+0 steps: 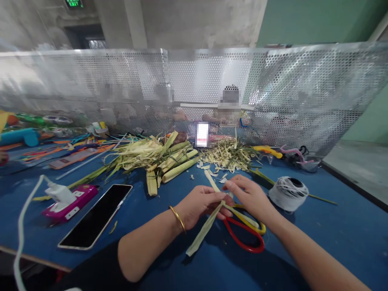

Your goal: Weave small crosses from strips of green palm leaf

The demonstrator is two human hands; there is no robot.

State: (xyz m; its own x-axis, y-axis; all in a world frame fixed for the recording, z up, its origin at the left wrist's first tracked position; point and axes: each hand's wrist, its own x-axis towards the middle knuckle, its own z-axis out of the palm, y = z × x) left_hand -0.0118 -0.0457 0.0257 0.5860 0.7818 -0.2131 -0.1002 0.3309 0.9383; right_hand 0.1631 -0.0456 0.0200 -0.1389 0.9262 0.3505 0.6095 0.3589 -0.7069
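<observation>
My left hand (203,205), with a gold bangle at the wrist, pinches pale green husk strips (207,230) where they cross at a small knot-like fold. One strip hangs toward me, one points away past the fingertips, and another slants right. My right hand (249,196) is curled at the far side of the crossing, its thumb and fingertips closed at the strips; its grip is partly hidden. Under the hands lie scissors (247,247) with one red and one yellow handle loop, their blades out of sight.
Beyond my hands are piled husks and stalks (178,163) and a heap of shredded bits (228,155). A spool of white string (288,196) stands at right. On the left are a phone (97,216) and a purple power strip (72,203). A perforated metal screen (136,76) bounds the table.
</observation>
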